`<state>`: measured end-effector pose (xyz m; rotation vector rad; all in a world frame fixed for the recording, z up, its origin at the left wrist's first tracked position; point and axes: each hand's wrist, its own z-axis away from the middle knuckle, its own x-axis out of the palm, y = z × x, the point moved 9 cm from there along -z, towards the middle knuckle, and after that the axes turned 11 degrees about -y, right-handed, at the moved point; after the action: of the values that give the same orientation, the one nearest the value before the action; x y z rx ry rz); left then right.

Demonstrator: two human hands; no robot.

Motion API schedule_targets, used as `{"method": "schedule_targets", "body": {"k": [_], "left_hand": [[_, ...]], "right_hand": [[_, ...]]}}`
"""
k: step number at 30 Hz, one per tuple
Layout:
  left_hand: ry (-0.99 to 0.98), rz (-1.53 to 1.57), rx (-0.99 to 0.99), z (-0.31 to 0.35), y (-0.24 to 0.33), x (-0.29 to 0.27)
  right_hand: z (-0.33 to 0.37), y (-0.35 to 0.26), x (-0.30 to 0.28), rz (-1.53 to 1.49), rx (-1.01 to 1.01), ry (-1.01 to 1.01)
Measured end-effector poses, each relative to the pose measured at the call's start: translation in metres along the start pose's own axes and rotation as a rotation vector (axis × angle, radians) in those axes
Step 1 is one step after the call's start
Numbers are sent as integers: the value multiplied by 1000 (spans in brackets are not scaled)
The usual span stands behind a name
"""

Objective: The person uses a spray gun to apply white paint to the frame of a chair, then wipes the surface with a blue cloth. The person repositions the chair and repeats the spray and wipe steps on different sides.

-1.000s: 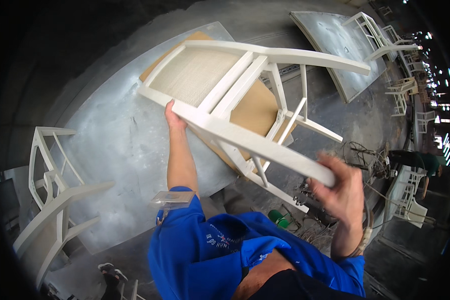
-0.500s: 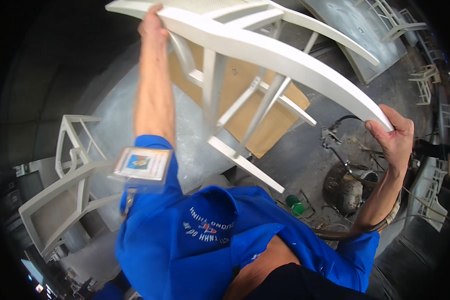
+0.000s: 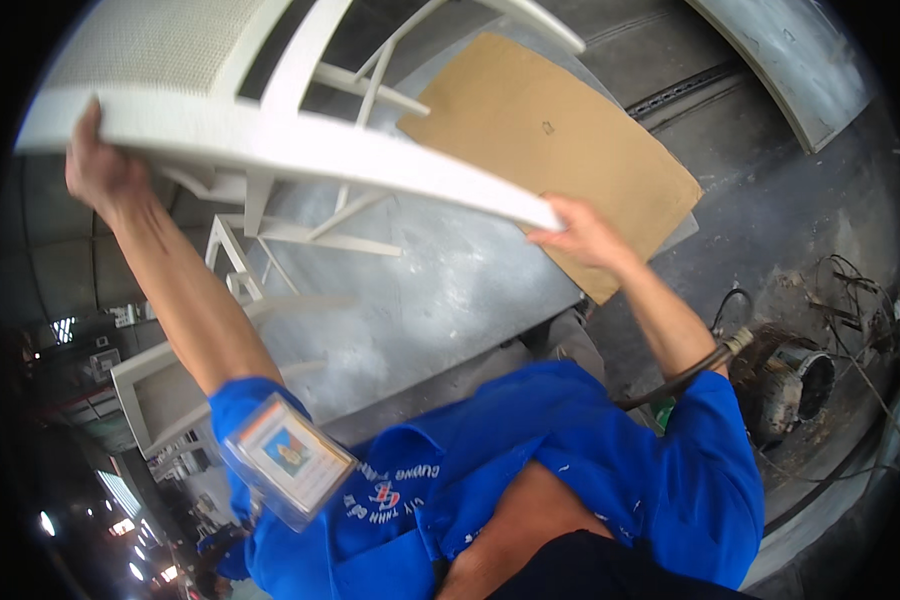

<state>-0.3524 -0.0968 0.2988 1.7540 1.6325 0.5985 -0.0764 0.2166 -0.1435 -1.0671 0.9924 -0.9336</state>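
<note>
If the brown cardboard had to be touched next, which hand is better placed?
Probably the right hand: it holds the white chair by a leg end, seen against the cardboard. The left hand grips the chair's frame, farther off leftward.

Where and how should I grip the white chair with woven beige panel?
Grip the near long, curved white rail from the person's side: left hand beside the woven beige panel, right hand at the tapered tip. That wide spacing should steady the long chair.
</note>
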Motion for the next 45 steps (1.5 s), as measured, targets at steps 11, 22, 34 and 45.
{"method": "schedule_targets", "body": {"k": [11,22,34,45], "left_hand": [[-28,-28,-38,139,-79,-125],[262,-299,-159,132,-41,-186],[337,-933,-262,85,-92,-247],[353,-1054,-380,79,-148,-197]], "right_hand": [[-74,106,184,140,169,-91],[-56,41,147,-40,-127,69],[125,189,50,-590,-112,990],[237,452,-4,-980,260,1647]]}}
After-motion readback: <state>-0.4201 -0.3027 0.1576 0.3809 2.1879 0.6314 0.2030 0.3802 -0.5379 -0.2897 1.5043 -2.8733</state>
